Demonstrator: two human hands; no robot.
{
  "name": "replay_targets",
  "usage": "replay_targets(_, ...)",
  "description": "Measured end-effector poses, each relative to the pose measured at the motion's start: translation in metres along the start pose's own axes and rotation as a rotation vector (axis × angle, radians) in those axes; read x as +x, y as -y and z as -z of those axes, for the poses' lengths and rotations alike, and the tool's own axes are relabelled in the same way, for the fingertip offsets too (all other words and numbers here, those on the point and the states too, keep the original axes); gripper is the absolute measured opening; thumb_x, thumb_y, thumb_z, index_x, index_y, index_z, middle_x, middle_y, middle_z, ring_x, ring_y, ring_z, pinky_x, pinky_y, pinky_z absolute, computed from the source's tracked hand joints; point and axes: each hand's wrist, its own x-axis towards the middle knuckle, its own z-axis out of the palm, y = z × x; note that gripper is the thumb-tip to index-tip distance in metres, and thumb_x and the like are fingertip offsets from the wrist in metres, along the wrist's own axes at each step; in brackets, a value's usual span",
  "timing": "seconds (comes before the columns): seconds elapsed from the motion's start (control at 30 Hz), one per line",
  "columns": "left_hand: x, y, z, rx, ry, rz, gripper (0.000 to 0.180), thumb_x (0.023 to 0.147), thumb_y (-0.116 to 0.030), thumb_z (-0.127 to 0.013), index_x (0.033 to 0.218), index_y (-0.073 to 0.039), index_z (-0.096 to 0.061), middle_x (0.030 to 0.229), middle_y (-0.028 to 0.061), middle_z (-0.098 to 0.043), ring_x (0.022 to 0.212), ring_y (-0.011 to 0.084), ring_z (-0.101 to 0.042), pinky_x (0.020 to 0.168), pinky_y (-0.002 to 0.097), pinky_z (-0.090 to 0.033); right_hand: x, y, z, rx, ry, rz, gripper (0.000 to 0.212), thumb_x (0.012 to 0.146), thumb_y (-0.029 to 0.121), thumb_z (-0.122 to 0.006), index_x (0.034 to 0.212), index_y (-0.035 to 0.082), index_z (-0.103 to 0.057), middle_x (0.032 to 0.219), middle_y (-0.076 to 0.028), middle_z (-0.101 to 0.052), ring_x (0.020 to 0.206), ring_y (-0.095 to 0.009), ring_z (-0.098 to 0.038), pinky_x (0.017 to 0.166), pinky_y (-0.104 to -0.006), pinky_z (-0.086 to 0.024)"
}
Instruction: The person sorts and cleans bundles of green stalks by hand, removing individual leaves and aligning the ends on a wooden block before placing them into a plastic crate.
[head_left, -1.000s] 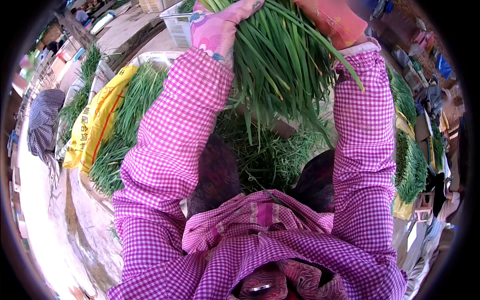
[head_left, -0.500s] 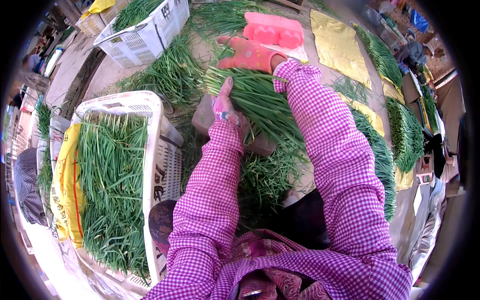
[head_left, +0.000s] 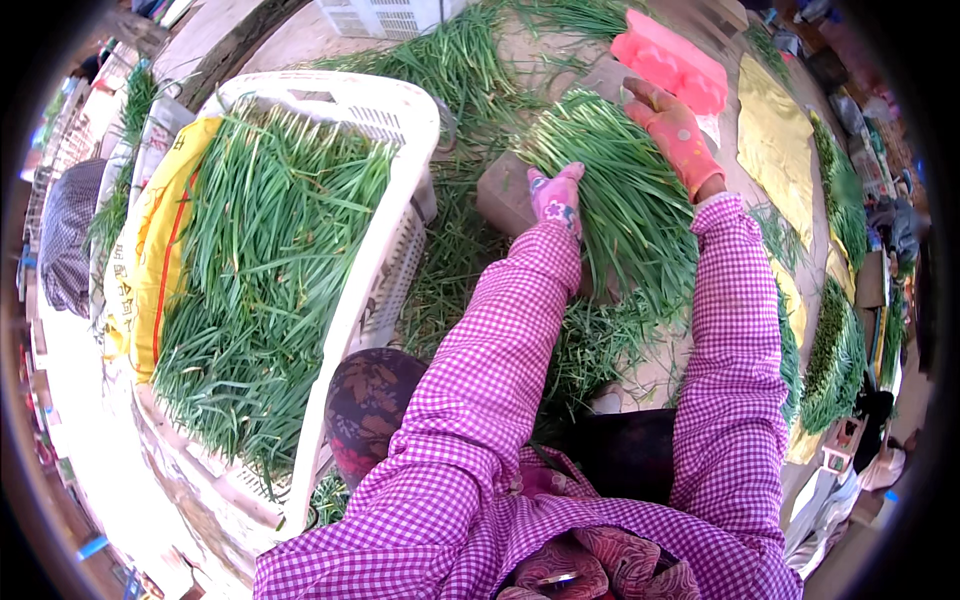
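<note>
— What packaging shows, and where?

— At the left of the frame a yellow sack [head_left: 150, 250] with red markings lines the far side of a white plastic crate [head_left: 385, 260], which is packed with long green chives. Another white crate [head_left: 385, 15] sits at the top edge. A pink foam tray [head_left: 670, 65] lies at the upper right, and beyond it a yellow sheet [head_left: 775, 140] is spread flat on the ground.

— And the ground itself?

— Bare, sandy earth, sunlit, strewn with loose green blades. More greens lie in rows along the right edge, and a brown block [head_left: 505, 195] stands just left of the centre bunch. It looks like an open-air yard or market.

— What are the hands doing?

— Both wear pink gloves below pink checked sleeves. The left hand [head_left: 557, 198] presses down on the near left side of the bunch of chives [head_left: 620, 200], fingers together and curled into the blades. The right hand [head_left: 675, 130] lies over the far right end of the same bunch, fingers bent around the stalks.

— Is it a firm clasp?

— I cannot tell how tightly either one closes; the greens hide the fingertips.

— Where is that bunch?

— Upper centre of the frame, on the ground between the crate and the yellow sheet, just below the pink tray.
</note>
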Motion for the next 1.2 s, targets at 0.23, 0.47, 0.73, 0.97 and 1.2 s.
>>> replay_targets(0.23, -0.056, -0.033, 0.020, 0.308, -0.138, -0.049, 0.082, 0.071, -0.016, -0.066, 0.139, -0.006, -0.022, 0.136, 0.0210, -0.030, 0.123, 0.0363, -0.036, 0.104, 0.0391, -0.031, -0.047, 0.124, -0.054, -0.009, 0.311, 0.210, 0.036, 0.084, 0.021, -0.057, 0.118, 0.009, -0.057, 0.112, -0.012, -0.061, 0.102, -0.023, -0.058, 0.091, -0.0313, -0.042)
replay_targets(0.47, -0.051, -0.015, 0.020, 0.167, -0.102, -0.032, 0.068, 0.071, -0.009, -0.065, 0.131, -0.002, -0.034, 0.126, 0.0187, -0.043, 0.115, 0.0306, -0.046, 0.096, 0.0364, -0.037, -0.071, 0.175, -0.076, -0.350, 0.504, 0.399, 0.029, 0.082, 0.019, -0.058, 0.111, 0.011, -0.062, 0.108, -0.008, -0.062, 0.096, -0.021, -0.058, 0.087, -0.0302, -0.044)
replay_targets(0.73, -0.053, -0.007, 0.018, -0.304, -0.116, 0.010, 0.060, 0.072, 0.003, -0.060, 0.128, -0.001, -0.038, 0.121, 0.0157, -0.050, 0.109, 0.0245, -0.050, 0.093, 0.0325, -0.038, -0.060, 0.169, -0.009, 0.013, 0.334, -0.027, 0.029, 0.084, 0.017, -0.056, 0.110, 0.004, -0.062, 0.096, -0.003, -0.062, 0.090, -0.010, -0.056, 0.081, -0.0238, -0.045)
replay_targets(0.97, -0.021, -0.004, 0.034, -0.701, -0.156, 0.041, 0.060, 0.076, 0.014, -0.050, 0.131, -0.004, -0.036, 0.123, 0.0141, -0.048, 0.107, 0.0227, -0.049, 0.093, 0.0336, -0.039, -0.039, 0.097, -0.016, -0.285, 0.417, 0.348, 0.040, 0.081, 0.020, -0.059, 0.118, 0.006, -0.056, 0.106, -0.011, -0.062, 0.100, -0.020, -0.058, 0.088, -0.0291, -0.044)
replay_targets(1.2, -0.017, -0.002, 0.035, -0.588, -0.015, 0.081, 0.051, 0.080, -0.008, -0.058, 0.127, -0.004, -0.039, 0.107, 0.0105, -0.056, 0.094, 0.0227, -0.056, 0.078, 0.0388, -0.046, -0.044, 0.010, -0.070, -0.546, 0.208, 0.069, 0.054, 0.075, 0.024, -0.062, 0.124, 0.006, -0.048, 0.121, -0.017, -0.053, 0.108, -0.034, -0.053, 0.092, -0.0393, -0.042)
